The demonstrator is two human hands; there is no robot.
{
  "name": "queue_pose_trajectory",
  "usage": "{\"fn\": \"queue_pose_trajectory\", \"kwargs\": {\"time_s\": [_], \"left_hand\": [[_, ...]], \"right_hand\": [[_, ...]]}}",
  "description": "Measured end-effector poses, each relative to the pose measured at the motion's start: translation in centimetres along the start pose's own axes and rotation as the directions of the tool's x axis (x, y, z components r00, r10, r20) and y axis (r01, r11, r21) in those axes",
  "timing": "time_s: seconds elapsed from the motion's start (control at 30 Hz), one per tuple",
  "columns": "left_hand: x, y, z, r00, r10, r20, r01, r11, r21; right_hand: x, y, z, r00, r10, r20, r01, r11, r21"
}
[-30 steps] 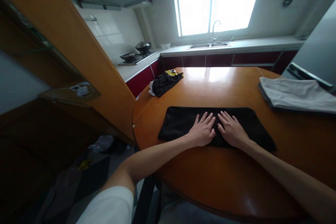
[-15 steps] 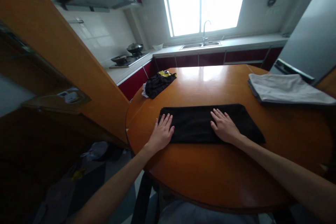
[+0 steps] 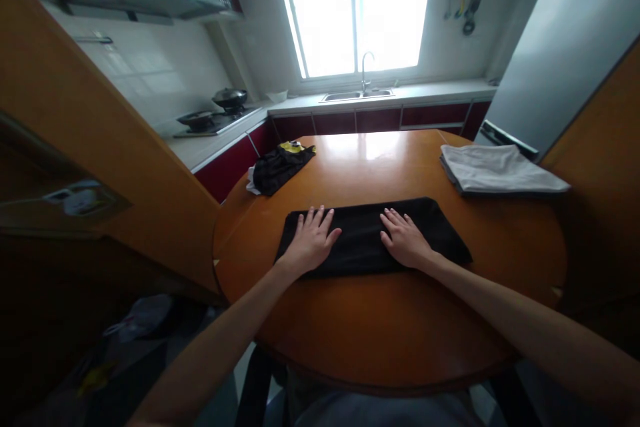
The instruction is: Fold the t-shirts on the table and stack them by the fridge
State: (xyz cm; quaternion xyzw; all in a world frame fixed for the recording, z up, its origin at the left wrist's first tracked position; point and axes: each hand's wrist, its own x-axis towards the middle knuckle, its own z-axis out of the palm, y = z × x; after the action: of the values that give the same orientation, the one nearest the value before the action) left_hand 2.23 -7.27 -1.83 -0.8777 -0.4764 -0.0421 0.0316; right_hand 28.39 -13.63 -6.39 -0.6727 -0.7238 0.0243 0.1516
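Note:
A black folded cloth (image 3: 357, 240) lies flat in a long strip on the wooden table (image 3: 380, 327). On its left part rests my left hand (image 3: 311, 240), palm down, fingers spread and thumb pointing right. My right hand (image 3: 405, 238) lies flat on the cloth right of its middle, fingers stretched out. Neither hand grips the fabric. The cloth's right end tapers toward a near corner, and parts of its surface are hidden under both hands.
A folded light grey cloth stack (image 3: 500, 170) sits at the table's right. At the far left edge lies a crumpled black garment (image 3: 280, 170) with yellow and white parts. Beyond are a sink (image 3: 357, 95), a stove with pans (image 3: 215, 121) and a fridge (image 3: 555, 47).
My left hand has slid inward, to the right, over the cloth from its left end. My right hand stays on the cloth. The whole view has shifted, so things appear farther left.

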Motion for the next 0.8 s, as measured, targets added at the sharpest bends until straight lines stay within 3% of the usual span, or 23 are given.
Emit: {"fn": "queue_pose_trajectory", "kwargs": {"time_s": [0.13,0.27,0.4,0.6,0.8], "left_hand": [[4.0,4.8,0.6,0.988,0.135,0.068,-0.129,0.988,-0.088],[5.9,7.2,2.6,0.990,0.122,0.065,-0.114,0.986,-0.119],[6.0,7.3,4.1,0.995,0.102,0.007,-0.101,0.988,-0.118],[5.9,7.0,4.4,0.993,0.115,-0.008,-0.115,0.987,-0.112],[6.0,7.2,4.3,0.994,0.105,-0.003,-0.104,0.987,-0.120]], "right_hand": [[0.1,0.0,0.1,1.000,-0.003,-0.001,0.003,1.000,-0.008],[0.1,-0.1,0.0,1.000,0.003,-0.007,-0.003,1.000,-0.004],[0.1,-0.2,-0.1,1.000,0.005,-0.013,-0.004,1.000,0.008],[0.1,-0.1,-0.1,1.000,0.022,-0.013,-0.021,0.998,0.057],[0.7,0.6,-0.5,0.987,0.110,-0.113,-0.076,0.960,0.268]]}}
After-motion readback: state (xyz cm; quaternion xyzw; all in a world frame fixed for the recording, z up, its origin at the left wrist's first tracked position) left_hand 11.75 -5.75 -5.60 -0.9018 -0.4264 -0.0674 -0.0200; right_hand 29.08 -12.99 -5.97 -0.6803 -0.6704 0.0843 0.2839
